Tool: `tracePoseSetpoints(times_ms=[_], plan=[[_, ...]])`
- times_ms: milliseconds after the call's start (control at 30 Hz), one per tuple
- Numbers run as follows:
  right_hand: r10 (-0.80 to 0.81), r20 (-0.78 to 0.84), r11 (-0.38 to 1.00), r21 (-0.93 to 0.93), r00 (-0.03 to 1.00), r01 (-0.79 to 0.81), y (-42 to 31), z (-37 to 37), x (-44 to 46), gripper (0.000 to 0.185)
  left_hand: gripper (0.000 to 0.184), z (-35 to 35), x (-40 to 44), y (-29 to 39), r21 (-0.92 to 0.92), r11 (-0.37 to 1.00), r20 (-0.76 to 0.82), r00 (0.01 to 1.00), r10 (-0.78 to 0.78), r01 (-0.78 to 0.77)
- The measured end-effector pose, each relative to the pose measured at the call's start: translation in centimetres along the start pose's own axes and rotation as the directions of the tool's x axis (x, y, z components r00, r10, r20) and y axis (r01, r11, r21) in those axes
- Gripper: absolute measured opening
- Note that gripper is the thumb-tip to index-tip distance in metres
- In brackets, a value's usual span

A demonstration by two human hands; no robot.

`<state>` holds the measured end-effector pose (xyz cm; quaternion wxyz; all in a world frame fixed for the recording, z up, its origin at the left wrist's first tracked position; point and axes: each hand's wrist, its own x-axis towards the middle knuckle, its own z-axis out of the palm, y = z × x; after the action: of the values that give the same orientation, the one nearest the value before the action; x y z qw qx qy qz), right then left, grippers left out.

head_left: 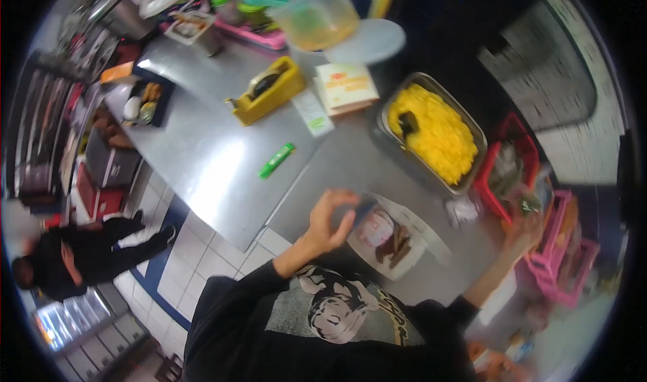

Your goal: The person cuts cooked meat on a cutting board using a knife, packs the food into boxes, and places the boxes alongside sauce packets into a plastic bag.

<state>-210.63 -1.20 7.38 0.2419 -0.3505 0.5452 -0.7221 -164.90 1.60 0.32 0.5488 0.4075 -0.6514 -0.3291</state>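
Observation:
My left hand (pixel 330 221) hovers just left of an open white takeaway box (pixel 419 255), its fingers curved apart and nothing in them. Inside the box lie a clear packet with red print (pixel 375 229) and several brown strips (pixel 399 246). At the right, my right hand (pixel 524 233) is at the near edge of a red basket (pixel 486 192). Its blurred fingers seem closed on a small clear plastic packet with green in it (pixel 529 204). Clear packets also lie inside the red basket.
A metal tray (pixel 482 136) of yellow shredded food stands behind the box. Pink baskets (pixel 549 247) are at the right. Further left lie a green stick-shaped pack (pixel 277 161), a yellow tape dispenser (pixel 273 92) and a printed carton (pixel 347 87). Another person (pixel 87 250) stands far left.

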Motion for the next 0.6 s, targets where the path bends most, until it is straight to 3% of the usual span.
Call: tracePoseSetpoints(times_ms=[33, 67, 100, 133, 167, 200, 267, 300, 367, 400, 433, 500, 533, 567, 600], plan=[[0.051, 0.123, 0.988, 0.141, 0.991, -0.069, -1.4, 0.4, -3.6, 0.046, 0.035, 0.7, -0.6, 2.0, -0.193, 0.979, 0.148, 0.988, -0.040, 0.069], [0.116, 0.187, 0.974, 0.171, 0.975, -0.149, -3.1, 2.3, -7.6, 0.047, 0.035, 1.5, -0.5, 4.4, -0.235, 0.969, 0.193, 0.981, -0.029, 0.074], [0.180, 0.250, 0.954, 0.192, 0.952, -0.230, -4.8, 4.3, -11.6, 0.048, 0.036, 2.3, -0.2, 6.8, -0.446, 0.820, 0.385, 0.904, -0.185, 0.358], [0.224, 0.431, 0.961, 0.053, 0.874, -0.272, -6.5, 6.2, -14.4, 0.043, 0.037, 3.2, -0.1, 8.2, -0.539, 0.572, 0.593, 0.761, -0.263, 0.618], [0.309, 0.528, 0.947, -0.096, 0.791, -0.306, -7.9, 7.4, -16.8, 0.036, 0.040, 4.5, -0.6, 9.0, -0.609, 0.436, 0.624, 0.739, -0.253, 0.663], [0.387, 0.612, 0.922, -0.246, 0.690, -0.299, -9.3, 8.6, -19.1, 0.028, 0.040, 5.1, -1.5, 8.9, -0.601, 0.428, 0.650, 0.724, -0.229, 0.675], [0.400, 0.616, 0.899, -0.406, 0.679, -0.163, -8.3, 8.7, -22.1, 0.020, 0.037, 5.6, -3.3, 7.5, -0.382, 0.525, 0.727, 0.598, -0.338, 0.761], [0.397, 0.592, 0.897, -0.411, 0.701, -0.161, -8.3, 8.2, -22.4, 0.020, 0.033, 5.8, -3.4, 7.9, -0.387, 0.456, 0.696, 0.579, -0.425, 0.801], [0.442, 0.460, 0.868, -0.437, 0.770, -0.237, -8.4, 5.9, -21.7, 0.016, 0.024, 6.1, -5.2, 5.2, -0.365, 0.526, 0.587, 0.629, -0.510, 0.768], [0.389, 0.389, 0.864, -0.468, 0.835, -0.185, -7.8, 3.4, -20.4, 0.017, 0.017, 5.8, -4.8, 4.8, -0.048, 0.736, 0.477, 0.663, -0.577, 0.675], [0.332, 0.318, 0.853, -0.503, 0.888, -0.138, -7.2, 0.5, -18.6, 0.019, 0.014, 6.4, -4.5, 3.9, 0.030, 0.930, 0.323, 0.877, -0.355, 0.366], [0.201, 0.195, 0.802, -0.595, 0.960, -0.047, -6.9, -5.6, -12.8, 0.021, 0.032, 7.1, -3.1, 2.5, 0.307, 0.952, 0.337, 0.936, -0.101, -0.008], [0.122, 0.072, 0.769, -0.637, 0.990, -0.049, -6.3, -8.8, -9.5, 0.019, 0.032, 7.8, -2.7, 1.8, 0.292, 0.956, 0.353, 0.932, -0.085, -0.024], [-0.026, 0.147, 0.682, -0.721, 0.989, 0.126, -5.1, -13.7, -5.1, 0.017, 0.037, 8.4, -2.8, 0.9, 0.367, 0.929, 0.386, 0.917, -0.097, -0.056], [-0.194, 0.025, 0.638, -0.756, 0.981, 0.145, -5.0, -17.0, -1.5, 0.015, 0.042, 9.0, -2.7, 0.3, 0.437, 0.894, 0.413, 0.904, -0.108, -0.092]])
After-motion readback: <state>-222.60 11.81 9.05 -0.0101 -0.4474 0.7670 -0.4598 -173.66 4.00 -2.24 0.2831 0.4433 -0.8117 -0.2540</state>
